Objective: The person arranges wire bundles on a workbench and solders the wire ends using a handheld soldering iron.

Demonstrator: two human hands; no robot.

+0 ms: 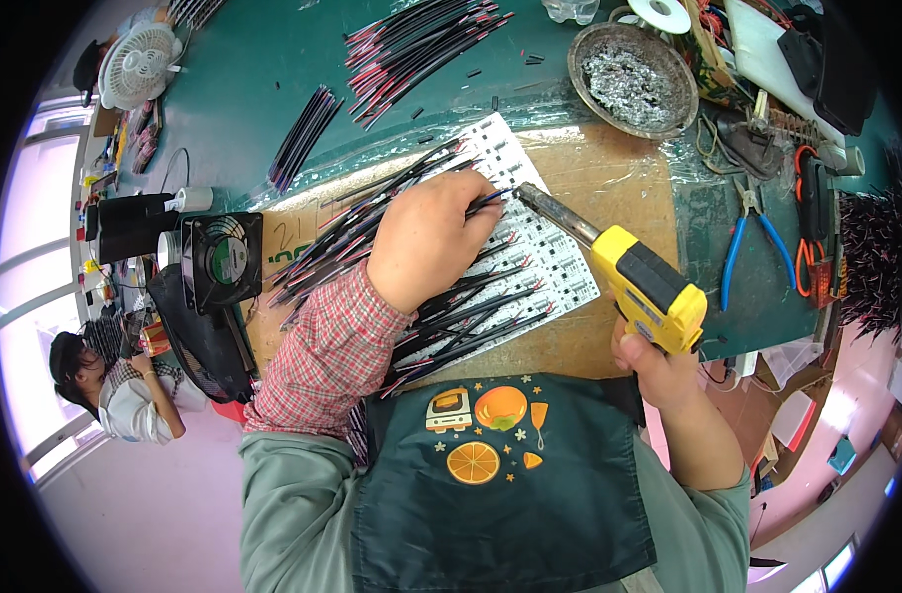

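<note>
Yellow and black plastic fills the right grip [654, 371], its fingers wrapped around the handle of one soldering gun [619, 255]. Opposite, the left grip [426, 237] is narrow, pinching one thin wire [492, 198] over one white circuit-board panel [558, 267]. Wire end and metal tip come together above the panel; whether they touch, I cannot tell. The step in hand looks like soldering a lead, and the next move seems to call for a motionless wire and a tip set squarely at the joint.

Dark wires [461, 301], too overlapped to count, lie across the panel, which rests on one tan board [629, 178] atop the green counter [229, 109]. Farther back lie two bundles: one large red-and-black bundle [411, 64], one smaller dark bundle [306, 138]. Rightward are one bowl [594, 104] of silvery scraps and one pair of blue-handled pliers [750, 206]. Leftward stand two fans: one square black fan [230, 259] and one round white fan [138, 67]. One co-worker [135, 407] is at far left.
</note>
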